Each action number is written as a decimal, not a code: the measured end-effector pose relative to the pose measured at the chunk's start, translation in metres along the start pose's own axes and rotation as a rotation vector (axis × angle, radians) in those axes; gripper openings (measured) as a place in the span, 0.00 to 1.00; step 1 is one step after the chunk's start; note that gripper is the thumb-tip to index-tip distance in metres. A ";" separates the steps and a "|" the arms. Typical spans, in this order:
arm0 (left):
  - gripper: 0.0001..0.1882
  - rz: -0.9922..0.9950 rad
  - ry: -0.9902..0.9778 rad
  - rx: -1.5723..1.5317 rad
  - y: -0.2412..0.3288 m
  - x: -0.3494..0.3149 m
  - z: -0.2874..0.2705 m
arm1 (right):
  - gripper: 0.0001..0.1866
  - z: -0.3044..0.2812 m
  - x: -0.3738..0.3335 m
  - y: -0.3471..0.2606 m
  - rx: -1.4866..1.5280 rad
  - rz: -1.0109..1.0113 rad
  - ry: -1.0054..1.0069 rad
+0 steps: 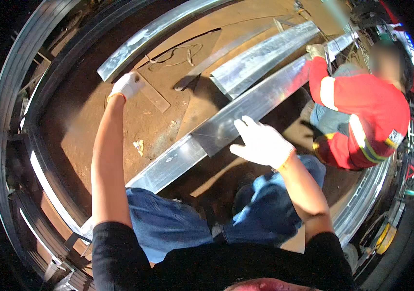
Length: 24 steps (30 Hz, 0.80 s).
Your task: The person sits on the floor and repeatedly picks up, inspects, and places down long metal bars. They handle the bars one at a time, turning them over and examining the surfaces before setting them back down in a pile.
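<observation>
My left hand (127,85), in a white glove, is closed around the upper end of a flat brown strip (154,94). The rest of the strip slants down to the right over the brown floor. In front of my knees a long shiny metal beam (236,119) runs diagonally from lower left to upper right. Just beside its near side is my gloved right hand (262,143), open with fingers apart and nothing in it. Its fingertips overlap the beam's edge in view; whether they touch it I cannot tell.
At the right a person in a red jacket (362,104) crouches, a gloved hand near the beam's far end. Another metal channel (265,58) lies beyond the beam, and a curved metal length (153,36) at the far left. A thin cord (189,54) and long metal profiles (3,97) surround the area.
</observation>
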State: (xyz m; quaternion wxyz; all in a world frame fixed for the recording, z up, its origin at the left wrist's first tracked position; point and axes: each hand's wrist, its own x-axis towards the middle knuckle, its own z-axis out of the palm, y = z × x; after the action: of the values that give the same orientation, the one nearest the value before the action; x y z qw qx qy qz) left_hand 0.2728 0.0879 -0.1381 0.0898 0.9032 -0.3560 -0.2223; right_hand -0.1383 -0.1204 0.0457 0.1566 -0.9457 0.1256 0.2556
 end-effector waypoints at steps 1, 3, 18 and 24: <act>0.24 -0.100 0.059 0.022 -0.040 0.021 0.010 | 0.38 -0.002 -0.014 0.000 0.046 -0.067 0.050; 0.29 -0.234 0.164 0.169 -0.086 0.040 0.024 | 0.37 -0.007 -0.034 -0.001 0.102 -0.099 0.061; 0.57 -0.365 0.453 0.186 -0.147 0.106 0.013 | 0.26 0.066 -0.166 0.073 0.561 0.565 0.064; 0.53 -0.253 0.267 0.041 -0.112 0.071 0.040 | 0.22 0.075 -0.164 0.065 0.651 0.527 0.147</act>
State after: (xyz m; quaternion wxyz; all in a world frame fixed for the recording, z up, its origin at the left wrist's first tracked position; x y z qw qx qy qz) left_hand 0.3680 0.1207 -0.2331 0.0889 0.9639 -0.2290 -0.1027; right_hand -0.3292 -0.1273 0.0547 0.3669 -0.7983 0.4478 0.1660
